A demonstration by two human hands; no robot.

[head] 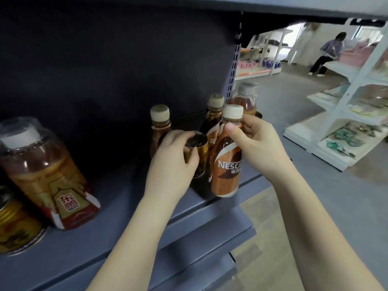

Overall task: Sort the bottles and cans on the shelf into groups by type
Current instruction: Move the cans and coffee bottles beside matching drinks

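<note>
My right hand (pixel 255 141) grips the neck of a brown Nescafe bottle (pixel 225 164) with a cream cap, at the shelf's front right. My left hand (pixel 172 156) is closed over the top of a gold and black can (pixel 199 156) just left of it. Behind them stand two more Nescafe bottles (pixel 159 124) (pixel 213 116) and an amber drink bottle with a grey cap (pixel 245 99). At the far left, a large amber bottle with a red and gold label (pixel 48 175) stands beside a gold can (pixel 14 227).
The grey shelf board (pixel 109 234) has a dark back panel and a slotted upright (pixel 233 72) at its right end. To the right lie an open floor, white display racks (pixel 346 114) and a person (pixel 327 53) far off.
</note>
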